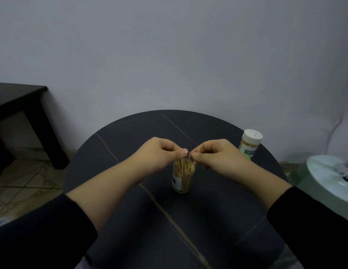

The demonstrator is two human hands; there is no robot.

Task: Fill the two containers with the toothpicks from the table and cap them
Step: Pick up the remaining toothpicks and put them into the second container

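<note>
Round, dark, veined bench [130,210] | clear cylindrical container [182,183] bristling with thin wooden toothpicks [184,167] | right hand [217,155] pinches a toothpick [198,150] | left hand [159,154] curled, hold unclear | white-capped container [250,142] apart, at the bench's right edge

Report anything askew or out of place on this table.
The toothpicks in the open container splay at angles and poke above its rim, so a cap likely would not seat yet. The capped container stands close to the table at its right edge.
</note>
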